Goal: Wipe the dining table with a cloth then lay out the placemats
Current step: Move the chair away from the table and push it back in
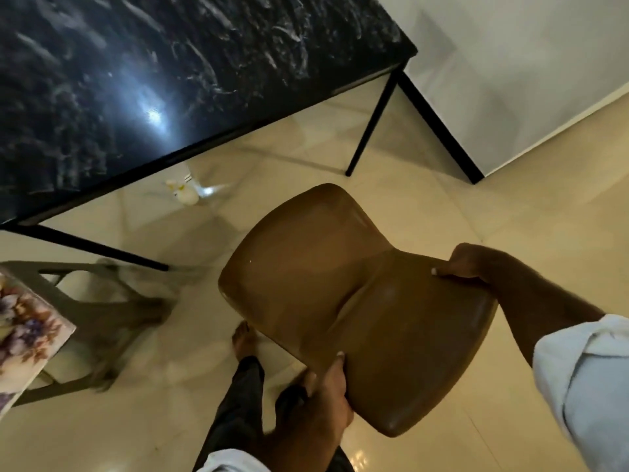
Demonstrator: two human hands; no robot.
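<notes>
Both hands are on the brown moulded plastic chair [343,301] at centre frame: the left hand [326,400] clamps the lower edge of its backrest, the right hand [466,264] pinches the upper edge at right. The glossy black marble-patterned dining table [136,80] fills the upper left, bare, no cloth in view. Danger here is the bare foot [243,338] just beside the chair; a chair leg dropping could catch it. A second, grey-brown plastic chair [102,301] sits at lower left, with what looks like a floral-printed placemat [23,328] on it; a careless swing could knock it off.
</notes>
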